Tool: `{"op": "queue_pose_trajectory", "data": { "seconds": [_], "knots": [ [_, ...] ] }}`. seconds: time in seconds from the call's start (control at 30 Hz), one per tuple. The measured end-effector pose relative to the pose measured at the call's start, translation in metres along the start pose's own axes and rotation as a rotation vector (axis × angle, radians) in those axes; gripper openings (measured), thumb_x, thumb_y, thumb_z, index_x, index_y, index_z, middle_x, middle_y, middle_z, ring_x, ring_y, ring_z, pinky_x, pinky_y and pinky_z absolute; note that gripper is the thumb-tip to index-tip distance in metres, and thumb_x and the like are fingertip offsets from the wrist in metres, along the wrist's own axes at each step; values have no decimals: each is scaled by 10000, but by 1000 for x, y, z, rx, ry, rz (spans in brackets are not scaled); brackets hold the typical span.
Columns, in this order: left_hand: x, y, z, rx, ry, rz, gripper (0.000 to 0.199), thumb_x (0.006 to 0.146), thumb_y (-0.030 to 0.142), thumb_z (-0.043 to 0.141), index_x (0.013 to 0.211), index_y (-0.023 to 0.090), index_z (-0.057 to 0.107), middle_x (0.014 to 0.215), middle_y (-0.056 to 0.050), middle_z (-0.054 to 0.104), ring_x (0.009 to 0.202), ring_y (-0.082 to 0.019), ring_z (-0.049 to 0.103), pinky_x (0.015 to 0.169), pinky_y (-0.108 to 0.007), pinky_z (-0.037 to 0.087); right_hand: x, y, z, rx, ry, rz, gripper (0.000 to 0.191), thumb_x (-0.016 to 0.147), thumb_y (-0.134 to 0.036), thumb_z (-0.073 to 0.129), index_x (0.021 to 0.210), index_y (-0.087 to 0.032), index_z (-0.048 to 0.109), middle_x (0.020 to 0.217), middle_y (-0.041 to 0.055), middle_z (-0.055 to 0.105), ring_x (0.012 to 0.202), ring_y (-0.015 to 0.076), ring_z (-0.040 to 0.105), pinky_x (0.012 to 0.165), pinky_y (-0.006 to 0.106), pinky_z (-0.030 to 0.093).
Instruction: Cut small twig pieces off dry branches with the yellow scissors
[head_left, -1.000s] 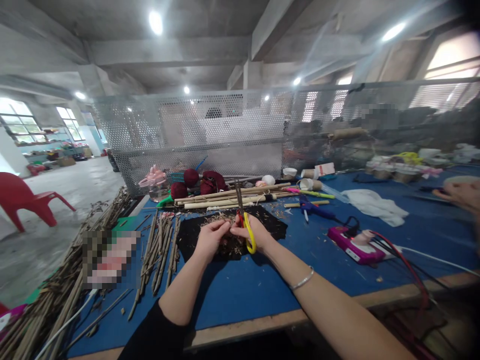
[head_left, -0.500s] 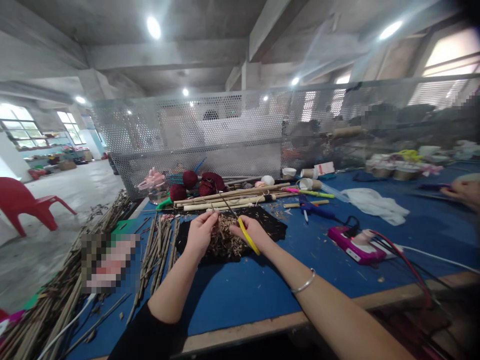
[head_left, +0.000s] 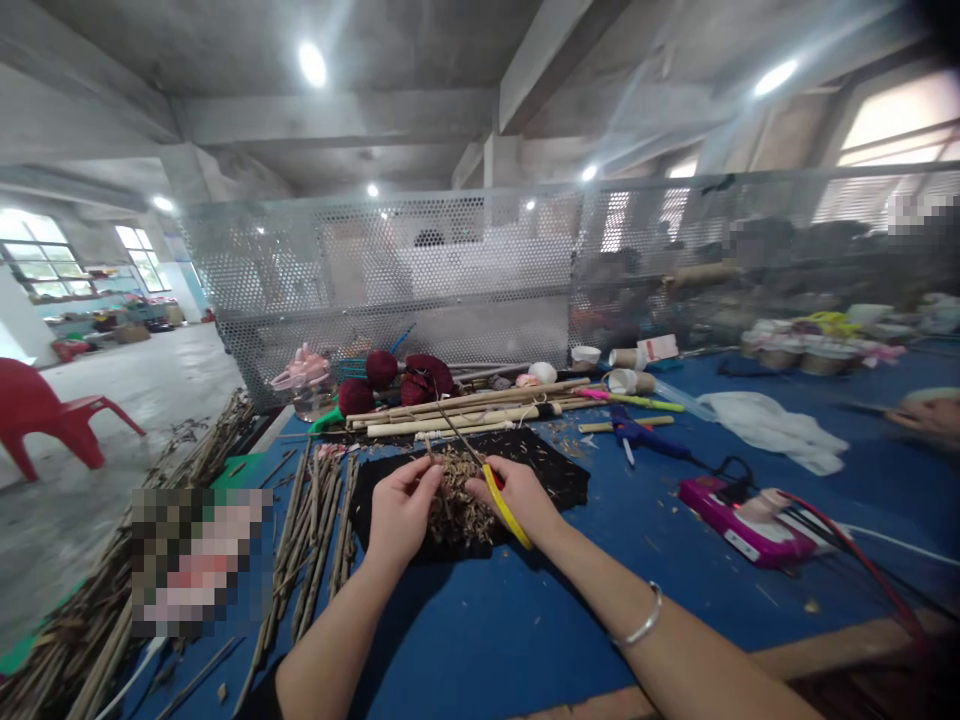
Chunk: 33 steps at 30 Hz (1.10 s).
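Observation:
My left hand (head_left: 401,503) is closed in a pinch on a thin brown twig (head_left: 429,450), whose short end shows above my fingertips. In my right hand (head_left: 521,497) is a pair of scissors with yellow handles (head_left: 504,510). Their long dark blades point up and to the left, apart from my left fingers as far as I can see. Under both hands, a heap of small cut twig pieces (head_left: 459,515) lies on a black cloth (head_left: 551,470). Several longer twigs (head_left: 319,520) lie side by side just left of the cloth.
Behind the cloth lie pale rods (head_left: 465,412) and dark red balls (head_left: 382,369) against a perforated metal screen (head_left: 300,260). To the right are a blue glue gun (head_left: 645,432), a purple power strip (head_left: 742,522) with cords, and white cloth (head_left: 772,425). Another person's hand (head_left: 926,415) is at far right.
The camera view has shifted slightly, and both my hands appear a little lower. The scissors stay in my right hand and my left hand keeps its pinch.

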<state>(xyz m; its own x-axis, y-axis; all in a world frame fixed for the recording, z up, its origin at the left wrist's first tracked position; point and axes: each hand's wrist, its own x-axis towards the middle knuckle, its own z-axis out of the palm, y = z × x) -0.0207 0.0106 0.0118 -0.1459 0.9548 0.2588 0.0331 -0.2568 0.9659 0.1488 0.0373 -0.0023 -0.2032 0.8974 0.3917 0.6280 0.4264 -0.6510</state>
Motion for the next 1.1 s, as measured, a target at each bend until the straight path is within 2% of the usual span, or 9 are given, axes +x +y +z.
{"op": "queue_pose_trajectory", "data": {
  "seconds": [0.07,0.17,0.37,0.5,0.7,0.93,1.1],
  "knots": [
    [-2,-2,2,26,26,54,320,659,375,632,871,140,679,694,-46,654,559,-131,556,487,-215,436,0,0,0,-24,0,-12,298,700,-476,559,713,-178,556,655,-15,536,603,115,455,548,202,332],
    [-3,-7,3,-4,27,42,328,672,372,622,890,133,677,666,-40,648,535,-127,543,480,-217,427,-1,-2,-3,-75,-29,-10,328,674,-479,595,832,-192,578,786,14,562,690,140,493,608,223,359],
    [-5,-7,3,80,29,100,301,686,348,605,906,158,683,749,-37,670,597,-137,562,545,-230,441,-6,-10,-8,-153,-146,-58,495,613,-494,656,985,-193,528,935,54,528,859,185,472,743,289,360],
    [-6,-3,3,141,-54,128,266,719,323,564,894,167,688,691,-22,660,588,-131,554,577,-230,440,-8,-12,-7,-149,-190,-62,577,616,-536,634,1036,-169,487,982,74,503,909,202,440,781,319,347],
    [-11,2,4,222,-137,215,242,769,294,493,812,161,690,647,-9,638,584,-126,541,570,-216,415,-13,-18,-3,-201,-142,-97,568,605,-523,646,1018,-177,466,983,73,502,903,205,440,759,309,349],
    [-10,-6,3,337,-65,334,221,776,265,499,839,168,688,851,-54,678,767,-161,595,731,-248,430,-14,-23,-1,-310,-164,37,485,640,-528,618,960,-195,470,800,35,579,699,165,542,580,235,306],
    [-11,-3,1,466,-77,340,271,808,303,453,787,150,676,718,-32,659,676,-131,564,667,-222,418,-14,-24,-2,-339,-159,57,474,654,-568,579,958,-214,494,751,19,602,680,168,566,538,225,277]
  ]
}}
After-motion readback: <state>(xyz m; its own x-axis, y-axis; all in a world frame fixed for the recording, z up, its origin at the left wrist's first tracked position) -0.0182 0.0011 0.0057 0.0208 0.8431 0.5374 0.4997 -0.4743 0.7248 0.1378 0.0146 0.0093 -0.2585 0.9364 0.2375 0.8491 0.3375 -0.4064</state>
